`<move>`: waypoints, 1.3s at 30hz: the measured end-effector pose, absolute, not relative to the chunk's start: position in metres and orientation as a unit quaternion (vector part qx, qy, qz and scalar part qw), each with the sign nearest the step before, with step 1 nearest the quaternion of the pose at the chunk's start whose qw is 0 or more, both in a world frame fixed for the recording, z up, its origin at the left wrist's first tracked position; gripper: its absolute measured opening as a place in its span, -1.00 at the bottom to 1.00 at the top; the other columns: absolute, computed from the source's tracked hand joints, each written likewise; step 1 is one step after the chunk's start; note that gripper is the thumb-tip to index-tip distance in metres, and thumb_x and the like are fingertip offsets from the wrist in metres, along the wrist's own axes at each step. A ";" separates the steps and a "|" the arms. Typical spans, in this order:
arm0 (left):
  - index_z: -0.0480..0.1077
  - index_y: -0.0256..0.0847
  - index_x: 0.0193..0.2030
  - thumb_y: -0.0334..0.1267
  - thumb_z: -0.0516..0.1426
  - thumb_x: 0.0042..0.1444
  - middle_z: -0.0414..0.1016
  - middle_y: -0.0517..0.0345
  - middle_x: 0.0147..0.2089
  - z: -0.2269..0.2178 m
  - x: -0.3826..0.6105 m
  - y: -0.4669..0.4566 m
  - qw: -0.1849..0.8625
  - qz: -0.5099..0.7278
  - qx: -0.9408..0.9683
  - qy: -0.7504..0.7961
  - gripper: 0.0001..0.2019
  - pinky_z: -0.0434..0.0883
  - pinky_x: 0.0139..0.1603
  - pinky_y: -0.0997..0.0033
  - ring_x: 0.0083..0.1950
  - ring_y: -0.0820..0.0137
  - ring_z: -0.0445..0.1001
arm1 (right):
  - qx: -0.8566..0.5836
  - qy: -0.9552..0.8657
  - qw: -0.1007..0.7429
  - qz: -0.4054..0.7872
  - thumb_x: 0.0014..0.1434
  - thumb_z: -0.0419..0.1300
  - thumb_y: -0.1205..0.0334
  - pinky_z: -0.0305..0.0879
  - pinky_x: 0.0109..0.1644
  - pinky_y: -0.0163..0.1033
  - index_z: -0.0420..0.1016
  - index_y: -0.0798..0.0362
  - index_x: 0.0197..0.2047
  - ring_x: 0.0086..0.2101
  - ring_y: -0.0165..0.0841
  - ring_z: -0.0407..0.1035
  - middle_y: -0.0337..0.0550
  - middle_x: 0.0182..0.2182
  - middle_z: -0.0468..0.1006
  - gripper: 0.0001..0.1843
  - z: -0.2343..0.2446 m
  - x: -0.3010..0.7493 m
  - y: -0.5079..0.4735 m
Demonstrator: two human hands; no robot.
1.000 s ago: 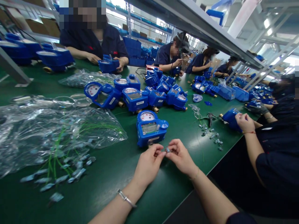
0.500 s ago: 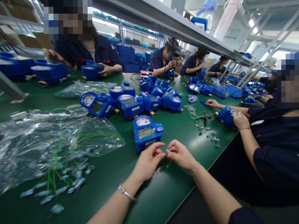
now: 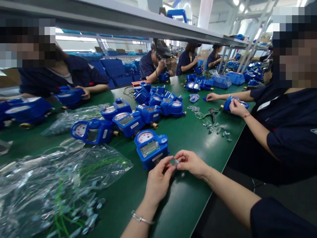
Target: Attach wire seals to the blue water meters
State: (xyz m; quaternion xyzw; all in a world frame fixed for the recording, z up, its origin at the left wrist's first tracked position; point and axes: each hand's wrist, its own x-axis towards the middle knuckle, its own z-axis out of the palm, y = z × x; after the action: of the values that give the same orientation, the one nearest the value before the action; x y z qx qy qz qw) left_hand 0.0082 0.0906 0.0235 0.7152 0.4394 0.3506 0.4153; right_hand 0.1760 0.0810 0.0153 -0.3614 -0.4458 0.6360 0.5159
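Note:
Low over the bench, my right hand [image 3: 194, 164] pinches a small pale-blue seal [image 3: 176, 161], like the loose ones on wires at the left. Thumb and index of my left hand [image 3: 159, 178] are closed right beside that seal; whatever lies between them is too small to make out. Just behind my left fingers a blue water meter [image 3: 151, 148] stands upright, with a round dial and a rectangular display window. Green wires with pale-blue seals [image 3: 92, 221] lie by a clear plastic bag [image 3: 104, 162] at the left.
Several more blue meters [image 3: 128, 123] are heaped behind on the green bench [image 3: 198, 198]. Pliers [image 3: 211, 114] and loose seals [image 3: 218, 129] lie at the right, near a co-worker's hand [image 3: 237, 107]. Another person [image 3: 81, 74] sits across. A metal shelf [image 3: 138, 24] runs overhead.
The camera view has shifted, so the bench and meters appear lower and further left. My hands stay together at the seal in front of the meter.

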 end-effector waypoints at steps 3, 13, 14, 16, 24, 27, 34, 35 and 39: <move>0.31 -0.10 -0.01 -0.22 0.11 0.09 0.46 0.25 -0.30 0.025 0.007 0.091 0.410 0.350 0.718 0.440 -0.70 0.35 -0.18 0.45 -0.29 0.42 0.44 | -0.348 -0.443 0.517 0.645 -0.17 0.38 0.29 0.29 -0.25 -0.37 0.44 0.10 -0.28 -0.39 -0.52 0.36 -0.27 -0.42 0.50 -0.67 0.014 0.175 0.082; 0.34 -0.30 -0.03 -0.15 0.14 0.06 0.47 0.14 -0.36 0.029 0.016 0.096 0.624 0.332 0.573 0.414 -0.64 0.34 -0.41 0.52 -0.44 0.49 0.35 | -0.361 -0.476 0.498 0.628 -0.16 0.37 0.18 0.32 -0.29 -0.23 0.39 0.12 -0.27 -0.47 -0.42 0.40 -0.27 -0.50 0.48 -0.62 0.012 0.174 0.080; 0.37 -0.31 -0.07 -0.15 0.15 0.04 0.48 0.14 -0.37 0.029 0.017 0.096 0.627 0.333 0.566 0.419 -0.65 0.33 -0.43 0.54 -0.45 0.50 0.34 | -0.371 -0.486 0.499 0.614 -0.19 0.38 0.21 0.31 -0.31 -0.27 0.39 0.11 -0.27 -0.47 -0.44 0.38 -0.28 -0.50 0.47 -0.61 0.013 0.174 0.080; 0.41 -0.33 -0.16 -0.14 0.18 0.02 0.47 0.14 -0.43 0.029 0.018 0.096 0.627 0.334 0.561 0.425 -0.69 0.32 -0.46 0.55 -0.47 0.50 0.33 | -0.407 -0.516 0.502 0.562 -0.23 0.40 0.27 0.26 -0.35 -0.34 0.37 0.09 -0.23 -0.48 -0.49 0.34 -0.32 -0.48 0.45 -0.55 0.017 0.176 0.080; 0.44 -0.28 -0.21 -0.10 0.17 0.02 0.42 0.19 -0.49 0.024 0.017 0.095 0.595 0.380 0.550 0.447 -0.71 0.27 -0.49 0.57 -0.49 0.51 0.29 | -0.509 -0.717 0.429 0.207 0.17 0.09 0.19 0.25 -0.24 -0.27 0.36 0.07 -0.28 -0.35 -0.40 0.28 -0.17 -0.39 0.41 -0.87 0.020 0.173 0.068; 0.46 -0.27 -0.24 -0.12 0.18 0.01 0.40 0.20 -0.48 0.023 0.017 0.094 0.577 0.388 0.562 0.447 -0.74 0.27 -0.46 0.55 -0.47 0.50 0.29 | -0.499 -0.765 0.395 0.097 0.24 -0.07 0.27 0.22 -0.16 -0.19 0.37 0.12 -0.26 -0.28 -0.32 0.24 -0.05 -0.34 0.42 -0.78 0.017 0.169 0.060; 0.47 -0.19 -0.26 -0.19 0.13 0.08 0.42 0.16 -0.29 0.029 0.018 0.091 0.501 0.396 0.642 0.424 -0.83 0.30 -0.16 0.47 -0.21 0.38 0.37 | -0.520 -0.664 0.434 0.315 0.18 -0.08 0.23 0.20 -0.26 -0.23 0.32 0.09 -0.45 -0.41 -0.37 0.24 -0.14 -0.50 0.35 -0.75 0.018 0.158 0.060; 0.47 -0.18 -0.26 -0.19 0.11 0.10 0.42 0.16 -0.28 0.029 0.017 0.091 0.486 0.392 0.661 0.416 -0.84 0.30 -0.13 0.46 -0.20 0.38 0.38 | -0.522 -0.633 0.438 0.368 0.19 -0.14 0.25 0.20 -0.35 -0.27 0.28 0.08 -0.48 -0.50 -0.41 0.22 -0.20 -0.58 0.31 -0.72 0.017 0.154 0.061; 0.46 -0.17 -0.26 -0.21 0.09 0.12 0.41 0.15 -0.24 0.029 0.015 0.090 0.450 0.393 0.686 0.415 -0.85 0.30 -0.10 0.44 -0.16 0.37 0.38 | -0.516 -0.606 0.420 0.435 0.19 -0.27 0.31 0.11 -0.57 -0.33 0.21 0.06 -0.52 -0.69 -0.48 0.07 -0.32 -0.70 0.17 -0.65 0.015 0.146 0.063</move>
State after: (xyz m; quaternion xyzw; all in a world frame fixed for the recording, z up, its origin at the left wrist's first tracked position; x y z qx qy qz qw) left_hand 0.0151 0.0904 0.0287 0.6864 0.4147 0.3928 0.4501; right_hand 0.1457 0.0629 0.0151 -0.5164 -0.6060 0.4354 0.4201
